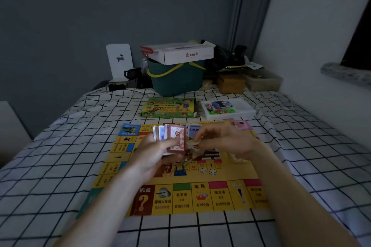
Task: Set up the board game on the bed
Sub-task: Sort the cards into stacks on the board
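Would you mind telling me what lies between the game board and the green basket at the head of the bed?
In the head view, the green game box lies on the checked sheet between the game board and the green basket.

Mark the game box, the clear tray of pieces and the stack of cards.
game box [168, 107]: head view, on its green lid.
clear tray of pieces [244, 109]: head view, on its bare right part.
stack of cards [177, 139]: head view, on the red front card.
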